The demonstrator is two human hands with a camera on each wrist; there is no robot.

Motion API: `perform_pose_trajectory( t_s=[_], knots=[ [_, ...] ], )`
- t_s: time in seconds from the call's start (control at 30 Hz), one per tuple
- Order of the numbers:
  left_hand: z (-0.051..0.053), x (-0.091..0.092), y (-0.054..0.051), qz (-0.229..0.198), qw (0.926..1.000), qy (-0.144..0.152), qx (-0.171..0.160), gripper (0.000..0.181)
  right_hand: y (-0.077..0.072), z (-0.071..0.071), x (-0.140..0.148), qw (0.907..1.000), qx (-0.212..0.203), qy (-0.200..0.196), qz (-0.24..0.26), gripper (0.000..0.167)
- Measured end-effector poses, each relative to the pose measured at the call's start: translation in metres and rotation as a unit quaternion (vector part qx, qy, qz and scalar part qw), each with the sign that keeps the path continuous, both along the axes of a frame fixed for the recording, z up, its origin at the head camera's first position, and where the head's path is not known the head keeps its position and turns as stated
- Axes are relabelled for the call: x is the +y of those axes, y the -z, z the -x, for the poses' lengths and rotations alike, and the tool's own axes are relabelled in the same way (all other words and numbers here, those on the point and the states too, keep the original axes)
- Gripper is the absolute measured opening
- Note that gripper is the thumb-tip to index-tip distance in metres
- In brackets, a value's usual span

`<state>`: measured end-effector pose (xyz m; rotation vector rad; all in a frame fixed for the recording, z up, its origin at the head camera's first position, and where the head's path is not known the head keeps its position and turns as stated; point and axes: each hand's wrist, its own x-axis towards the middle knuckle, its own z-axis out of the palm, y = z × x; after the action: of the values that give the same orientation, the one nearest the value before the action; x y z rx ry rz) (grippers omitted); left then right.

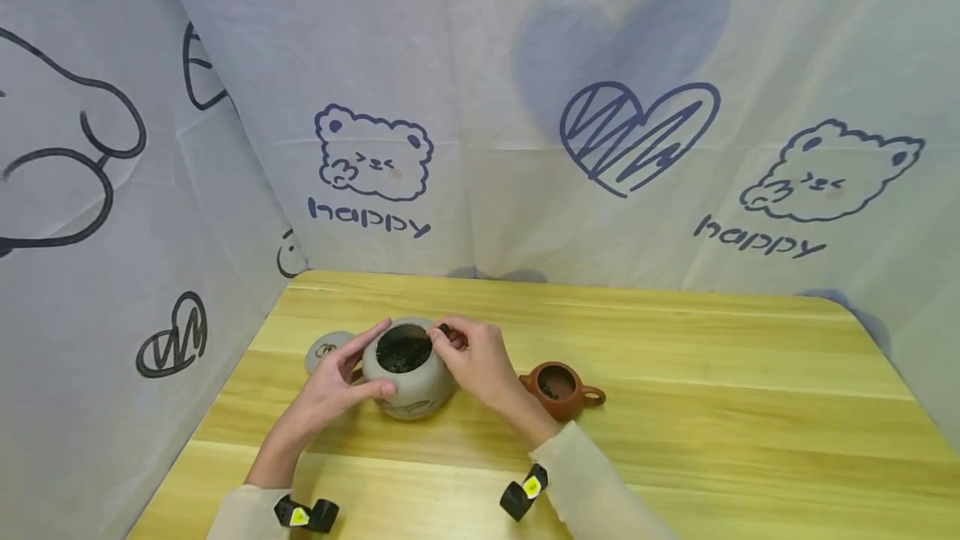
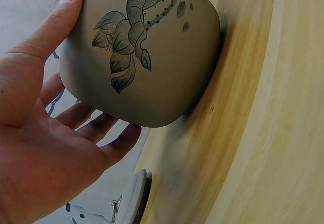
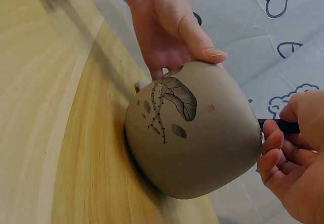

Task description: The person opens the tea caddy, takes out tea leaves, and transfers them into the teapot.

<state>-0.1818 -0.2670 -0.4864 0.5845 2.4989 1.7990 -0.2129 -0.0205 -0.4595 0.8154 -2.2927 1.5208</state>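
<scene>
A grey-brown tea jar [image 1: 414,397] with a painted leafy branch stands on the table, its round mouth facing up. Dark loose tea leaves [image 1: 403,354] lie inside. My left hand [image 1: 333,382] grips the jar from the left, thumb near the rim and fingers round the far side. At the right of the mouth, my right hand [image 1: 480,357] pinches the dark handle of a slim tool [image 3: 284,126]. The tool's other end is hidden at the jar's mouth, so its kind cannot be told. To the right sits a reddish-brown clay teapot [image 1: 567,408], lidless, with some dark leaves in it.
Left of the jar, behind my left hand, lies a round grey lid [image 1: 321,354] with a small metal ring. The wooden table [image 1: 735,440] meets a white printed cloth [image 1: 502,190] at the back and left.
</scene>
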Motion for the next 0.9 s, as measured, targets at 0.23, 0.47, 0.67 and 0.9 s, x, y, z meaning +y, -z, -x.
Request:
perform_pose_trajectory(
  t_s=[0.23,0.47,0.67,0.9],
  knots=[
    [0.0,0.001,-0.001,-0.006,1.0,0.003,0.006,0.084,0.0,-0.002,0.001,0.9934,-0.102,-0.001,0.052,0.02],
    [-0.001,0.003,-0.003,-0.014,0.9999,0.003,0.001,0.085,-0.004,-0.004,0.005,0.9804,-0.162,0.022,0.109,0.018],
    [0.0,0.002,-0.004,-0.012,0.9999,0.001,0.002,0.085,-0.009,-0.006,0.011,0.9704,-0.191,0.017,0.146,0.019],
    [-0.001,0.002,-0.004,-0.007,1.0,-0.002,0.002,0.085,-0.006,-0.006,0.016,0.9625,-0.202,0.011,0.181,0.018]
  ],
)
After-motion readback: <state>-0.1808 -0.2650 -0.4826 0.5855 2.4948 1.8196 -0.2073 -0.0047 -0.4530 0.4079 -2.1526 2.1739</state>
